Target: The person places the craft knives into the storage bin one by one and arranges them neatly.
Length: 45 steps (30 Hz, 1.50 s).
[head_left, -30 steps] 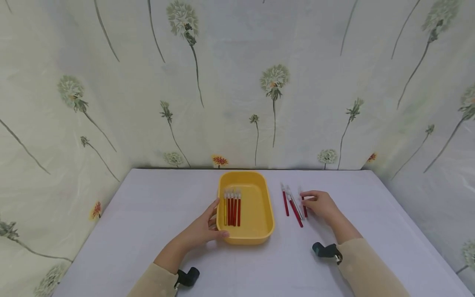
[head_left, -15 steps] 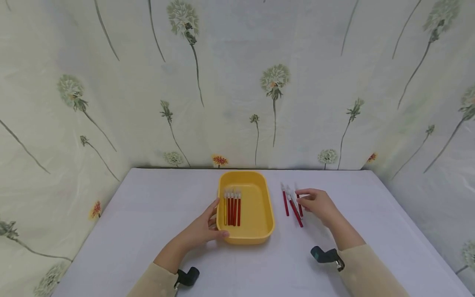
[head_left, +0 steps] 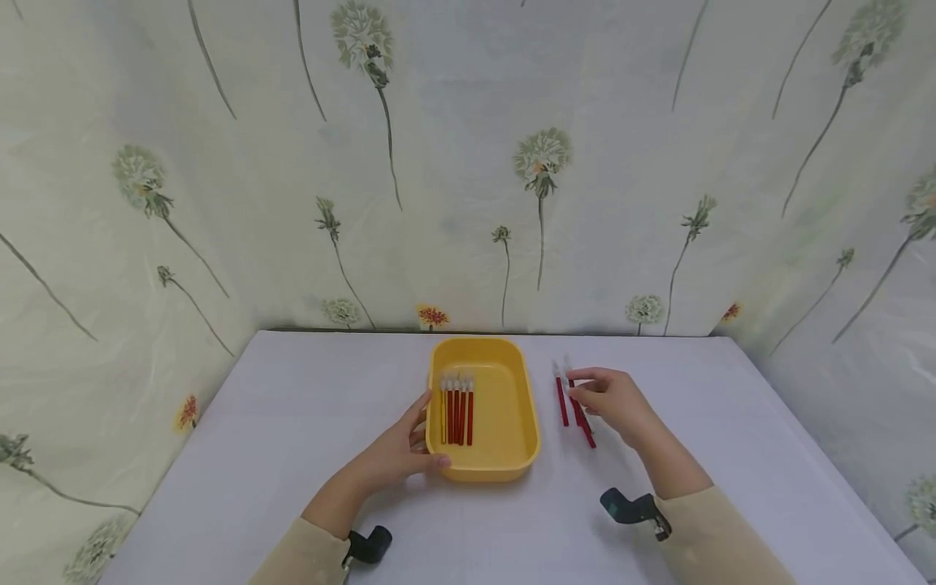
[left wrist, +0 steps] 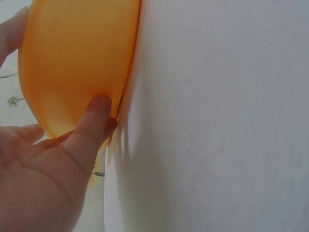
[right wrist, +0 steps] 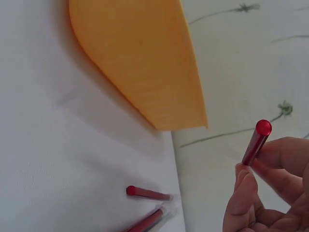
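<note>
My left hand (head_left: pixel 395 447) grips the near left side of a yellow plastic tray (head_left: pixel 533 439), thumb on the rim, fingers against the outer wall (left wrist: pixel 77 67). Several red pens and one yellow pen (head_left: pixel 443 418), with clear caps, lie side by side in the tray's left half. Right of the tray, my right hand (head_left: pixel 613 400) pinches a red pen (right wrist: pixel 256 142) between thumb and fingers, above the table. Below it lie a red pen (head_left: pixel 562 404) and, farther right, another red pen (head_left: pixel 589 437), partly covered by the held one in the head view.
The white-covered table (head_left: pixel 329 390) ends at a hanging cloth (head_left: pixel 453 162) printed with dandelions. Black wrist cameras sit at both cuffs, the right one (head_left: pixel 630 507) above the table's near right part.
My right hand has carried the red pen leftward from the right end of the loose pens, lifting it over the others. My left hand and the tray have stayed in place.
</note>
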Motion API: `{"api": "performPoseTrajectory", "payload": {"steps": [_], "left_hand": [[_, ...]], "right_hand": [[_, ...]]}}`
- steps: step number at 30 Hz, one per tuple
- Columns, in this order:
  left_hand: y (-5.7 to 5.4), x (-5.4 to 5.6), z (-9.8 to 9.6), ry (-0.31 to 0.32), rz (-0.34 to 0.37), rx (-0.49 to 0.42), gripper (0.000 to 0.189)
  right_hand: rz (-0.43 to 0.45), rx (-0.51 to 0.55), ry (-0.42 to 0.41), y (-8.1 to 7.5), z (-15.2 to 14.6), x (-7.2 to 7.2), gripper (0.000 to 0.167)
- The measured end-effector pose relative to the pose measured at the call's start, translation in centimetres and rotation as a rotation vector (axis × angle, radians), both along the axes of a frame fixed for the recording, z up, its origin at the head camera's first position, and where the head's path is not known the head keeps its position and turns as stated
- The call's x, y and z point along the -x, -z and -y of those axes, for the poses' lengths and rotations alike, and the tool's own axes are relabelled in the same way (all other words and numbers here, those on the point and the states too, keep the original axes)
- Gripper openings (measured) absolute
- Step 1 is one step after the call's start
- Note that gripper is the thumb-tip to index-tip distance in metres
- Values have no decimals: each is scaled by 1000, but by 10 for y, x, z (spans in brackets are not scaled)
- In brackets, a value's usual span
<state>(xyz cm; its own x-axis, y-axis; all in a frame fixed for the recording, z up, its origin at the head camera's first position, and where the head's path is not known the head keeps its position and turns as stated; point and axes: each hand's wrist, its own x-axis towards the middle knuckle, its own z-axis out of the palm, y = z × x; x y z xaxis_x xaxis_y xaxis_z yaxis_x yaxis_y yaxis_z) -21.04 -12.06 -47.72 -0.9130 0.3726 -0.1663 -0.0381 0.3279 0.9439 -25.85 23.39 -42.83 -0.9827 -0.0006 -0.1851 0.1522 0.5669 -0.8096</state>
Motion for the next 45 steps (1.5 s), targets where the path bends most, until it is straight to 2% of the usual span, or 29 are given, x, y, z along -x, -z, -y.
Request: {"api": "performPoseTrajectory", "payload": {"steps": [12, 18, 25, 32, 40, 45], "left_hand": [[0, 0, -1, 4, 9, -15, 113], [-2, -2, -1, 1, 5, -1, 113], [-3, -2, -1, -4, 7, 10, 113], [-4, -2, -1, -2, 10, 11, 113], [-1, -1, 0, -5, 13, 12, 114], [0, 0, 0, 5, 17, -10, 112]], "right_hand": [[-8, 34, -19, -10, 22, -1, 39], [-24, 43, -52, -9, 37, -1, 36], [27, 52, -46, -8, 55, 0, 36], [-24, 121, -97, -2, 70, 4, 34], [-24, 146, -63, -1, 89, 5, 33], [-6, 223, -27, 2, 102, 4, 33]]}}
